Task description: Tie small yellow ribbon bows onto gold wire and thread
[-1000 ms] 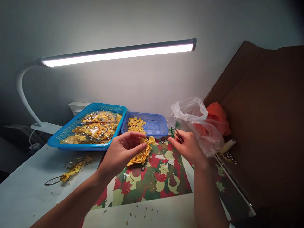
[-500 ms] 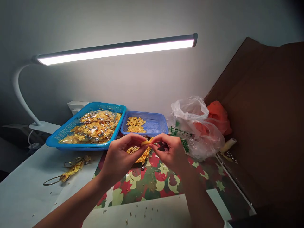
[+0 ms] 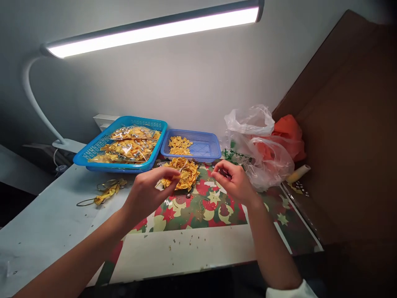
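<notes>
My left hand [image 3: 153, 184] is closed in a pinch on a small yellow ribbon piece [image 3: 176, 176]; the fingers cover most of it. Behind those fingertips, a round pile of yellow ribbon pieces with gold wire stems [image 3: 190, 176] lies on the patterned sheet [image 3: 201, 211]. My right hand [image 3: 232, 180] hovers to the right of the pile, its thumb and fingers curled together. Something dark shows inside its curl, too small to make out. A gap separates the two hands.
A blue basket [image 3: 81, 159] holds bagged yellow pieces with silvery parts. Beside it, a smaller basket [image 3: 204, 149] holds loose yellow pieces. Plastic bags [image 3: 257, 145] and cardboard [image 3: 347, 136] stand right. A wire-looped yellow bundle [image 3: 107, 193] lies left, under the lamp [image 3: 155, 31].
My hands have parted: both were together at the yellow ribbon piece, and now only my left fingers hold it, while my right hand has drawn away rightward. The view has tilted down.
</notes>
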Motion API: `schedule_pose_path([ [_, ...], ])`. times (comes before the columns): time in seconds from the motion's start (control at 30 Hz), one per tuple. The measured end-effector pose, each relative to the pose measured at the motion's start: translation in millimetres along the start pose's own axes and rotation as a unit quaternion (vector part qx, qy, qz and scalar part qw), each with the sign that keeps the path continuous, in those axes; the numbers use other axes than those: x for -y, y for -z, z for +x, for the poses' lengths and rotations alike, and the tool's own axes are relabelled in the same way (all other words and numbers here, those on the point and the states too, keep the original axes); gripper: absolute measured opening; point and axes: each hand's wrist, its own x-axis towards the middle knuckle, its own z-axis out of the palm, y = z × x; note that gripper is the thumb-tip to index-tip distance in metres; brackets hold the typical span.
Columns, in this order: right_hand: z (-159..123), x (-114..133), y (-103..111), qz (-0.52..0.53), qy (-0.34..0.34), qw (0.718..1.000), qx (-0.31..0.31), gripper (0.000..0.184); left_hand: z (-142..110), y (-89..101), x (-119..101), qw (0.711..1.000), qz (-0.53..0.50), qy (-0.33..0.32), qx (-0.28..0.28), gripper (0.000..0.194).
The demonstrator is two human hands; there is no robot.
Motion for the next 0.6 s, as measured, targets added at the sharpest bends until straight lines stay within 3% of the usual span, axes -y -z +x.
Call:
schedule_pose_path([
  [0.1,-17,-32,-14,-0.038,-0.057,0.996,0.048,0.018,-40,-2.0,28,0.998,0.036,-0.011,0.06,0.015],
  [0.2,-25,-59,-30,-0.06,-0.082,0.992,0.074,0.016,-74,-2.6,49,0.996,0.058,-0.004,0.075,0.017],
  [0.3,-24,-80,-36,-0.08,-0.102,0.99,0.056,0.011,-94,-2.1,57,0.994,0.085,0.005,0.067,0.017],
  [0.43,-24,-97,-38,-0.092,-0.119,0.988,0.021,0.016,-100,-9.7,51,0.985,0.152,-0.055,0.053,0.017],
  [0.6,-31,-103,-48,-0.08,-0.106,0.991,-0.007,0.012,-75,-32.7,49,0.966,0.179,-0.144,0.12,0.019],
])
